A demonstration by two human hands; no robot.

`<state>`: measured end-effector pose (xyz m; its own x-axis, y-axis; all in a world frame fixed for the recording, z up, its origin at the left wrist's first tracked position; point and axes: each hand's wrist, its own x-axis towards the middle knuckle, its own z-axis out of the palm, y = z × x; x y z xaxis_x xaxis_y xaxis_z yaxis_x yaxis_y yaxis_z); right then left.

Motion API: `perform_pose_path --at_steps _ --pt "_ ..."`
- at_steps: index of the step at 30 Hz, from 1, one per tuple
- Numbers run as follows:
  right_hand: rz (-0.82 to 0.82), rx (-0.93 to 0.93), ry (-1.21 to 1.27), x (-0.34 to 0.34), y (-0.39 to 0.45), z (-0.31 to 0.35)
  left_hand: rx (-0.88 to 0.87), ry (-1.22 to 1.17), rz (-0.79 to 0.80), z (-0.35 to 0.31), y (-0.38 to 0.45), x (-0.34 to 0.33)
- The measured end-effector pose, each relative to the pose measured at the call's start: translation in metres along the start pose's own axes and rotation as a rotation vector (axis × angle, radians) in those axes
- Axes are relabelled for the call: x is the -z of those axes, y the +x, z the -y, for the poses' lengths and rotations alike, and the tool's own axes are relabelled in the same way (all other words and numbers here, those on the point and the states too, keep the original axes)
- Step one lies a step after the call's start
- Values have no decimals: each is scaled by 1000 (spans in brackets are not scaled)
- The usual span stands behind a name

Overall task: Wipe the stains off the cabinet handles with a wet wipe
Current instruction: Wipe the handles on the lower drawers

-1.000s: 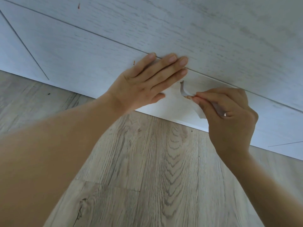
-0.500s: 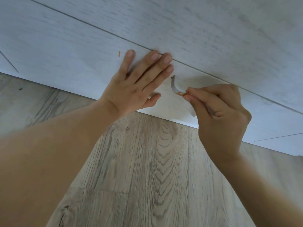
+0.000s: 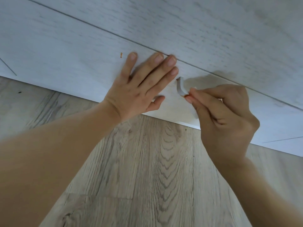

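Left hand (image 3: 139,89) lies flat, fingers straight, on the cabinet front (image 3: 65,51). At its 3 o'clock, right hand (image 3: 224,118) pinches a wet wipe (image 3: 194,114) against the handle (image 3: 180,86). No writing visible.

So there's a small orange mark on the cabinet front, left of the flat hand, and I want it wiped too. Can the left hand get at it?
Probably yes. The left hand rests flat on the cabinet front, its nearest fingertip beside the orange mark, nothing between them. But the wet wipe sits in the right hand.
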<state>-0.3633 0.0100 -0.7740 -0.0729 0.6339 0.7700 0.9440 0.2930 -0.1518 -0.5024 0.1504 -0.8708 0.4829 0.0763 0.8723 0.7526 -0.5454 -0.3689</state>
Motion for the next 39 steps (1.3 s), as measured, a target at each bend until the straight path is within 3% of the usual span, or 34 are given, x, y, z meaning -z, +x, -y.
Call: perform_pose_path --at_steps 9,14,26,32,36,39 --pt "23 -34 4 8 -3 -3 -88 -17 85 22 -31 10" --pt "22 39 18 -5 3 5 -58 25 99 15 -29 6" --pt "-42 -22 -34 -10 -1 12 -50 13 99 12 -31 5" --pt "-104 -119 -1 -16 6 26 -50 5 103 13 -30 7" --pt "-204 -330 35 -4 8 24 -58 7 96 13 -30 6" --pt "-189 -404 47 4 7 24 -60 11 86 13 -31 4"
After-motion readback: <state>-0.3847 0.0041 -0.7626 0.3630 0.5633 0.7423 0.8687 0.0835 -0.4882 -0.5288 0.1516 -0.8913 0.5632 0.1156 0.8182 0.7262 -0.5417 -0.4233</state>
